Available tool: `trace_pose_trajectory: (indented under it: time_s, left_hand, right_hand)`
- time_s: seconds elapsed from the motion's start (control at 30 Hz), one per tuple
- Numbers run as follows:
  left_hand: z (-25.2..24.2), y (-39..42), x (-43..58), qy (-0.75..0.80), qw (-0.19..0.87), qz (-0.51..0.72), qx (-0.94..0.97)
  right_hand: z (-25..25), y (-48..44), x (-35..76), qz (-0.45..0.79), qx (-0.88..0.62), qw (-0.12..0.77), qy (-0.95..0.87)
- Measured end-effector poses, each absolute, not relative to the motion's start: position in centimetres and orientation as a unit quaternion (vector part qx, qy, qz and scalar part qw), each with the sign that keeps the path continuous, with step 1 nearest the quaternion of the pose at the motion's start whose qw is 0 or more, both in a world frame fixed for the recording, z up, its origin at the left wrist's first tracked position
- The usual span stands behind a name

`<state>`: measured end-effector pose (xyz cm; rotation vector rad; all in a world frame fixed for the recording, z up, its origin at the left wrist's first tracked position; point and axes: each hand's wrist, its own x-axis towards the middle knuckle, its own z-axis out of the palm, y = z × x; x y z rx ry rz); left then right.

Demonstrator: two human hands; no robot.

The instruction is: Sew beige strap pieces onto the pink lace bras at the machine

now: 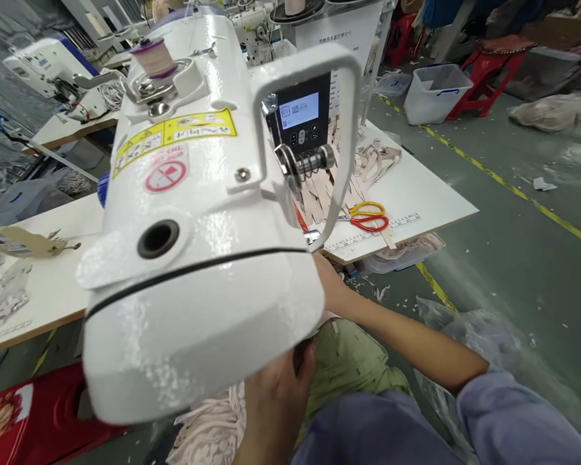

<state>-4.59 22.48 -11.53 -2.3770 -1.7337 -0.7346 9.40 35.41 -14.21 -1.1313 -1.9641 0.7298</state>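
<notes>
A white sewing machine [193, 213] fills the middle of the view and hides most of what lies under it. My left hand [274, 397] reaches up under its near end; only the back of the hand and one bent finger show. My right hand [330, 279] goes in under the machine's right side, with its fingers hidden. The bare forearm runs back to a bluish sleeve [518, 413]. Pale pink lace fabric [213, 429] and green cloth [351, 361] lie below my hands.
On the white table [430, 200] lie scissors [368, 217] with yellow and red handles and a pile of beige fabric strips [368, 165]. The machine's lit control panel [299, 111] faces right. A red stool [29, 416] stands lower left, a white bin [433, 90] on the floor beyond.
</notes>
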Motion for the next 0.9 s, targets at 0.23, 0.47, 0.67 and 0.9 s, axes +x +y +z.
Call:
trace_pose_trajectory:
  time_s: [0.23, 0.47, 0.67, 0.9]
  left_hand:
    - [-11.4, 22.1, -4.9, -0.579, 0.056, -0.221, -0.783]
    - [-11.9, 22.0, -4.9, -0.593, 0.010, -0.207, -0.778]
    - [-12.8, 21.5, -6.2, -0.601, 0.044, -0.211, -0.770]
    - [-13.8, 21.1, -4.5, -0.598, 0.134, -0.266, -0.745]
  right_hand:
    - [-12.9, 34.2, 10.0, 0.350, -0.430, 0.477, -0.682]
    - [-14.1, 32.9, 11.0, 0.458, -0.457, 0.501, -0.575]
    - [-15.0, 31.7, 11.2, 0.524, -0.438, 0.478, -0.552]
    - [-13.1, 28.6, 11.9, 0.581, -0.432, 0.440, -0.532]
